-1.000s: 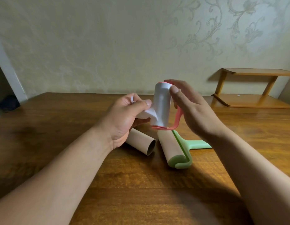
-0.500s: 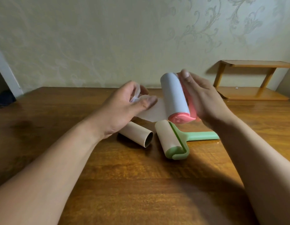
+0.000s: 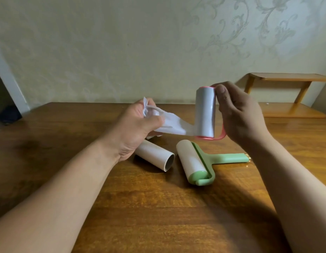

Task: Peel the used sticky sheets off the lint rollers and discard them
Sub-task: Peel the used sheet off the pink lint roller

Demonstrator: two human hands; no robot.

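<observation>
Here our left hand (image 3: 138, 125) pinches the light, limp, clingy sticky sheet (image 3: 174, 124) near its crumpled free end, while our right hand (image 3: 237, 114) grips the stiff pink lint roller (image 3: 205, 114).

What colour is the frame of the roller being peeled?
Pink frame, seen in the head view.
</observation>
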